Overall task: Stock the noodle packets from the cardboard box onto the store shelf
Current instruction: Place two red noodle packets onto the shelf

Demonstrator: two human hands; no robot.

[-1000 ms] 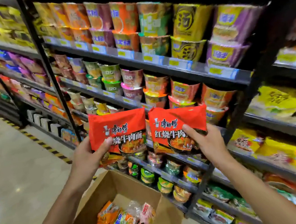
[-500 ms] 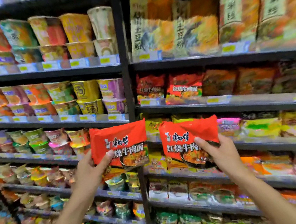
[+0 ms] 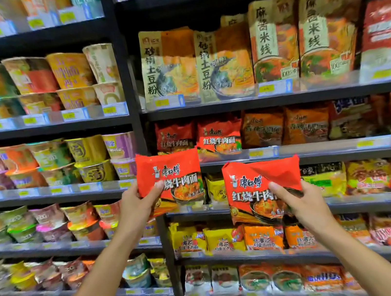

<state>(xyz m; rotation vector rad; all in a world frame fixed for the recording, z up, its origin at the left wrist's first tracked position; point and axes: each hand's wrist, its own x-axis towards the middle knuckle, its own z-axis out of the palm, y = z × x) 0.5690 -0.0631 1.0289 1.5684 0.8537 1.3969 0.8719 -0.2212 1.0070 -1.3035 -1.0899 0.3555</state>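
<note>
Both noodle packets (image 3: 169,177) (image 3: 262,188) are bright red with white lettering; the shelf frame (image 3: 134,121) is black.

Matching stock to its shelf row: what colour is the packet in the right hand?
Bright red packet, noodle bowl pictured; head view.

Two red noodle packets face the camera upright before the shelf (image 3: 293,155): left packet (image 3: 168,177) higher, right packet (image 3: 262,188) lower

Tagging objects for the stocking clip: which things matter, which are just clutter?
Job:
left packet, in left hand
right packet, in right hand
matching red packets on shelf

Clutter:
cup noodles
tall bags
yellow packets
</note>
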